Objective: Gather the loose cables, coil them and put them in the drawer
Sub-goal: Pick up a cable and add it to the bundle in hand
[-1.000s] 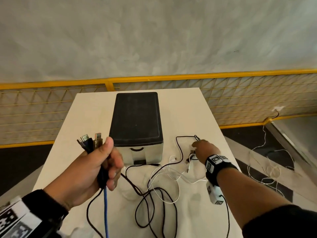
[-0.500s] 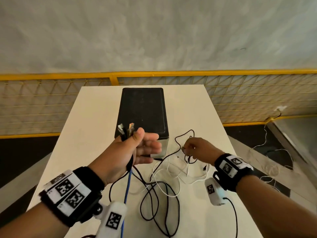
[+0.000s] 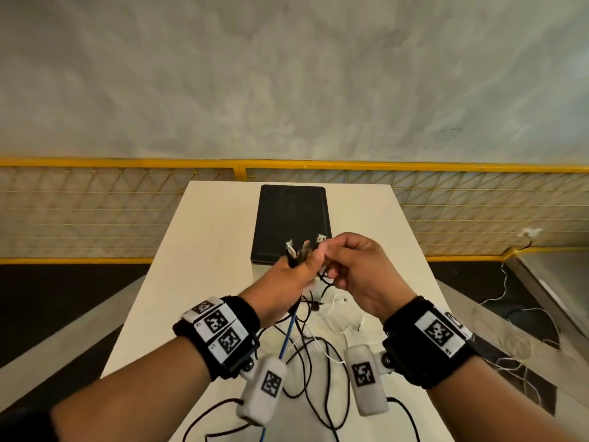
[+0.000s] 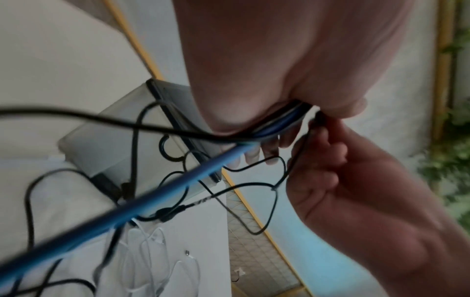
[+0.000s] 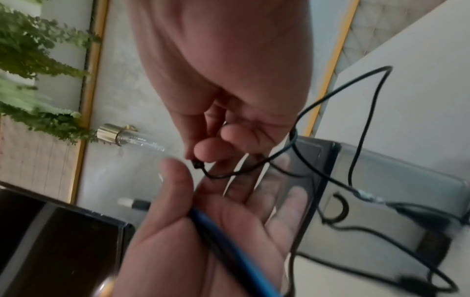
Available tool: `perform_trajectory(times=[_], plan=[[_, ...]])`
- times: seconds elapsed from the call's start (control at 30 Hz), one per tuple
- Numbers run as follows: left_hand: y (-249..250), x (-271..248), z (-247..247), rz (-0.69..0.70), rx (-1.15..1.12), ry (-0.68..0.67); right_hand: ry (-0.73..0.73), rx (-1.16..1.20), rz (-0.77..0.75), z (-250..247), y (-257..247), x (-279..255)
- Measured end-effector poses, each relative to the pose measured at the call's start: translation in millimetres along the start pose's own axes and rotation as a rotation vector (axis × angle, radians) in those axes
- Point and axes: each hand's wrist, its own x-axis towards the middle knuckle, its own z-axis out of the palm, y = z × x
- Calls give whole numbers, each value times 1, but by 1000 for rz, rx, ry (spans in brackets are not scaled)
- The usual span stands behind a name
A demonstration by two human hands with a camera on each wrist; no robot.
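My left hand [image 3: 294, 271] holds a bundle of cable ends upright over the table, thumb pressing them in; their plugs [image 3: 304, 247] stick out above the fist. A blue cable [image 3: 287, 338] and black cables [image 3: 307, 362] hang from it down to the table. My right hand [image 3: 331, 266] touches the left and pinches the small plug of a thin black cable [image 5: 197, 164] between thumb and fingers. A white cable [image 3: 345, 314] lies loose under the hands. The drawer box [image 3: 291, 218], black-topped with a grey front [image 5: 396, 186], stands behind, its drawer closed.
The white table [image 3: 210, 250] is narrow, with drops on both sides. A yellow mesh fence [image 3: 446, 199] runs behind it. More thin cables lie on the floor at the right [image 3: 510, 330]. Green plants [image 5: 33, 60] show in the wrist views.
My right hand picked a black cable end off the table and brought it up to the left hand. The left hand moved right and forward with its bundle.
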Motion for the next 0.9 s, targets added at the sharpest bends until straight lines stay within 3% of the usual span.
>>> perform_trajectory(times=[0.17, 0.27, 0.4, 0.53, 0.67, 0.9], plan=[[2, -12, -2, 43, 83, 1, 13, -49, -11, 18, 5, -7], [0, -17, -13, 52, 23, 62, 12, 23, 44, 16, 9, -12], [-8, -17, -32, 19, -164, 158, 19, 46, 284, 13, 24, -27], [-13, -22, -28, -1, -68, 151, -109, 123, 528, 36, 44, -35], [-18, -33, -11, -49, -6, 141, 10, 379, 601, 55, 57, -24], [-18, -60, -28, 187, 27, 227, 238, 664, 581, 25, 51, 1]])
